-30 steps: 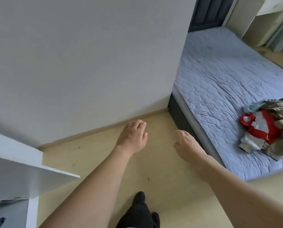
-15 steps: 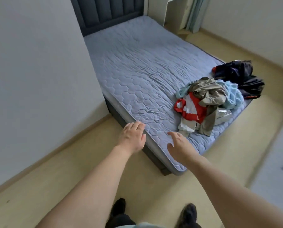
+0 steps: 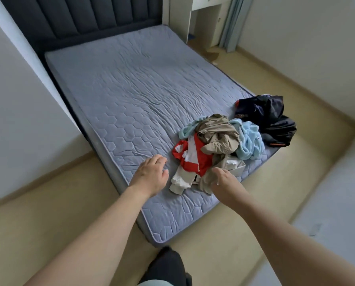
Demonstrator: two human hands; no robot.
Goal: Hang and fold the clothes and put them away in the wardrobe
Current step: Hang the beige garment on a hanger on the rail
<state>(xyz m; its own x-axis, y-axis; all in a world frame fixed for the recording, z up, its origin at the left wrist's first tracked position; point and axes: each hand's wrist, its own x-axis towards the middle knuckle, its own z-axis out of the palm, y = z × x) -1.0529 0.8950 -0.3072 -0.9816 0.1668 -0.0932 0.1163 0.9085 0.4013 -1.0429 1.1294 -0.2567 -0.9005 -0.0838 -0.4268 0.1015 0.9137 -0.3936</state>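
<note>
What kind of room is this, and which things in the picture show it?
Most likely a bedroom. A bare grey quilted mattress lies against a dark padded headboard, a heap of loose mixed-colour clothes sits near its foot, and a pale wooden desk stands in the corner.

A loose heap of clothes [image 3: 216, 149] lies crumpled on the near right part of the bed's grey-blue quilted mattress [image 3: 131, 96], close to its foot edge. On top sits a khaki garment [image 3: 219, 133], bunched and creased, one limp end trailing toward the near edge. Under it on the left lies a red and white piece [image 3: 190, 156], partly spread, with a cream garment [image 3: 180, 181] stretching out below it. A pale blue fleecy item [image 3: 249, 139] wraps round the heap's right side and shows again at its upper left. Just beyond — touching the blue one — a dark navy and black bundle [image 3: 269, 118] sits at the mattress's right edge.
</note>
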